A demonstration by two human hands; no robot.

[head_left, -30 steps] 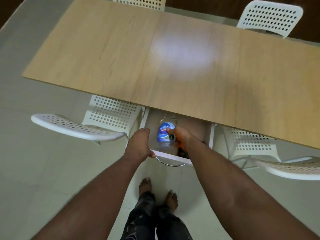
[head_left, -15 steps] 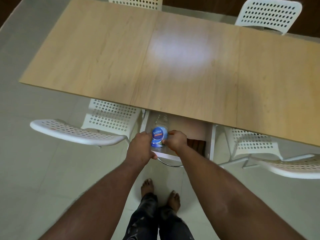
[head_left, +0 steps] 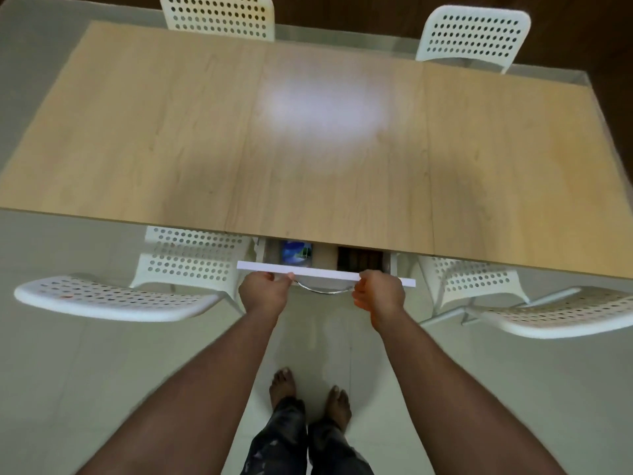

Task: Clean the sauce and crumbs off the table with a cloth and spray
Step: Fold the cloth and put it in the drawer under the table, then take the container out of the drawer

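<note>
The wooden table (head_left: 171, 132) looks bare, with a pale glare patch at its middle. Under its near edge a white drawer (head_left: 325, 275) stands only slightly out. Inside it lies the spray bottle (head_left: 297, 254) with a blue label, and to its right something dark (head_left: 359, 258) that I cannot identify. My left hand (head_left: 263, 292) grips the left part of the drawer front, thumb on its top edge. My right hand (head_left: 378, 295) holds the right part with curled fingers. No cloth is plainly visible.
A metal handle (head_left: 323, 290) curves between my hands. White perforated chairs stand at the near left (head_left: 113, 298) and near right (head_left: 555, 313), and two more at the far side (head_left: 219, 15). My bare feet (head_left: 310, 395) are on the pale tiled floor.
My right hand let go of the spray bottle, which now lies in the drawer. Both hands moved to the drawer front, and the drawer slid most of the way in under the table.
</note>
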